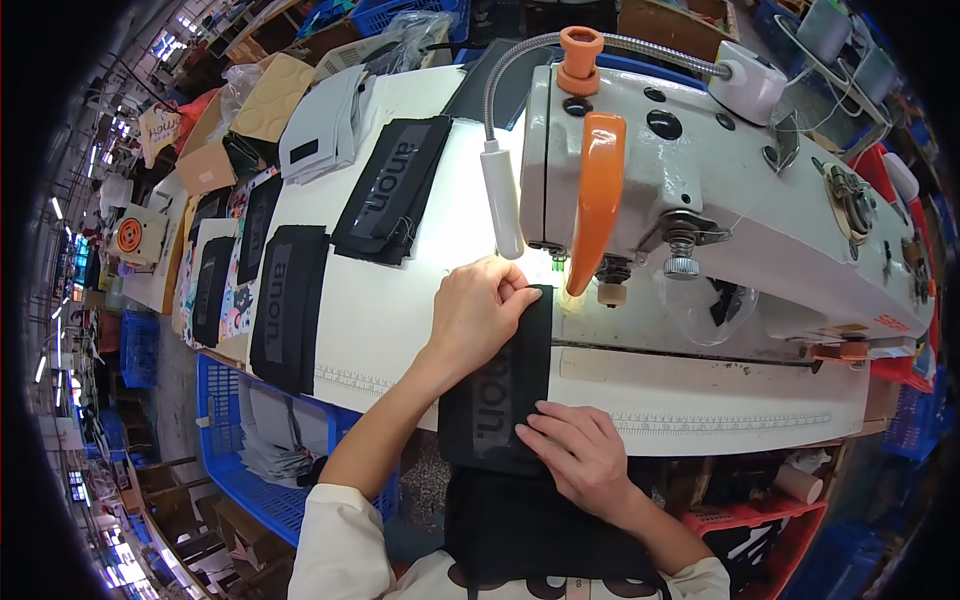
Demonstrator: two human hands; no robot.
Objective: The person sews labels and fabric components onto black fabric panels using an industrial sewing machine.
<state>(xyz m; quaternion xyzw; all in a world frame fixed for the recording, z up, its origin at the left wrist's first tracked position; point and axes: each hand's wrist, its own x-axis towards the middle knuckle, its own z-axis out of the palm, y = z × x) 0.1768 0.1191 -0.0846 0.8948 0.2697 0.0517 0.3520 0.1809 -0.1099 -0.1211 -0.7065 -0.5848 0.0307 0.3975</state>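
Note:
A black fabric panel [512, 375] with a glossy dark strip lettered "anon." lies under my hands, its upper end near the sewing machine's needle area and its lower end over the table's front edge. My left hand [478, 310] is closed in a pinch on the panel's upper end, thumb against index finger. Lower down, my right hand [580, 450] holds the panel's right edge with its fingers on top; its thumb is hidden. The sewing machine [690, 170] stands just beyond, with an orange lever cover [598, 190] and a white lamp [502, 200]. The needle itself is hard to make out.
More black "anon." panels [390, 190] lie in piles along the left of the white table [345, 330]. Grey pieces [325, 125] are stacked behind them. A blue crate [225, 405] stands below left, a red crate [810, 530] below right. A printed ruler [720, 420] runs along the front.

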